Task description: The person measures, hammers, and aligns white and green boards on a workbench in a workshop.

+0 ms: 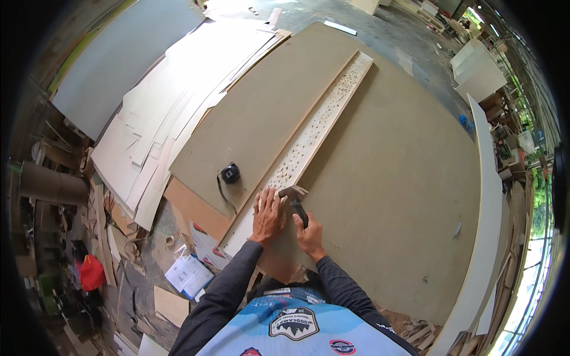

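A claw hammer [293,193] is gripped by its dark handle in my right hand [310,237], which is closed around it. Its metal head sits low over the near part of a long, narrow white board [314,132] with raised brown edges, dotted with many small brown spots or pieces. My left hand [269,219] lies on this board just left of the hammer head, fingers stretched forward. Whether anything small is under its fingertips is hidden. A black tape measure [230,172] rests left of the board, its strap trailing toward me.
The long board lies across a large brown panel [392,178]. White sheets [178,89] are stacked at the left. A clipboard with papers [189,276] and a red cloth or bag [91,272] lie lower left among scraps. A long white panel [475,237] stands along the right edge.
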{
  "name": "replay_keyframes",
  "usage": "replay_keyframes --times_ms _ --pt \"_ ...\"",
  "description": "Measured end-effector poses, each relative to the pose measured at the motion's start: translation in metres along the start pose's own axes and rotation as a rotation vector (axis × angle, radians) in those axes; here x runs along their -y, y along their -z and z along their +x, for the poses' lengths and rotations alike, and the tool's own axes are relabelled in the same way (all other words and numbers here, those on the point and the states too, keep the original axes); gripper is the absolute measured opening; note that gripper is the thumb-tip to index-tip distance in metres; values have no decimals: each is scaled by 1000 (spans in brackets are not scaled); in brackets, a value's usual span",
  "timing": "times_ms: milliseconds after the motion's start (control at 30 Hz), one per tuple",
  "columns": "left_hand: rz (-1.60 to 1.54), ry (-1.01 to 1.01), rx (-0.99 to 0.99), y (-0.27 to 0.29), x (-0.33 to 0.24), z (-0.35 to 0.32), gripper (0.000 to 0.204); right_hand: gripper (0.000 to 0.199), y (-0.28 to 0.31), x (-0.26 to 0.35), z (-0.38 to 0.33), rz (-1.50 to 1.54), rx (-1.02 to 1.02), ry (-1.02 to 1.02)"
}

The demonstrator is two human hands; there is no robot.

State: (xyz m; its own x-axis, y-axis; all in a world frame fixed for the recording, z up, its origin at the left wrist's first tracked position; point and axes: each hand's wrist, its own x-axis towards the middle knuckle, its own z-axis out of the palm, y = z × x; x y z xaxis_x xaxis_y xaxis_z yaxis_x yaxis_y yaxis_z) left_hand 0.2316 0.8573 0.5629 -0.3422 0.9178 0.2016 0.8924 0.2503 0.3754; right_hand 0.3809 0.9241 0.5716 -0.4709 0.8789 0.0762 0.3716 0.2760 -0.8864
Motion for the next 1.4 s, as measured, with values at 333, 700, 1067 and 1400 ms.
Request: replay_keyframes --times_ms 333,700,1067,1400 --pt "-3 131 -34 28 17 -124 53 29 -14 96 16 161 -171 344" --pt "-37 115 -83 29 22 -126 51 41 -34 90 12 -300 8 299" --pt "-173 160 -122 36 29 -126 57 40 -55 74 3 -471 165 143" --pt "-498 91 -205 11 57 -128 53 46 -103 55 -13 -493 187 338"
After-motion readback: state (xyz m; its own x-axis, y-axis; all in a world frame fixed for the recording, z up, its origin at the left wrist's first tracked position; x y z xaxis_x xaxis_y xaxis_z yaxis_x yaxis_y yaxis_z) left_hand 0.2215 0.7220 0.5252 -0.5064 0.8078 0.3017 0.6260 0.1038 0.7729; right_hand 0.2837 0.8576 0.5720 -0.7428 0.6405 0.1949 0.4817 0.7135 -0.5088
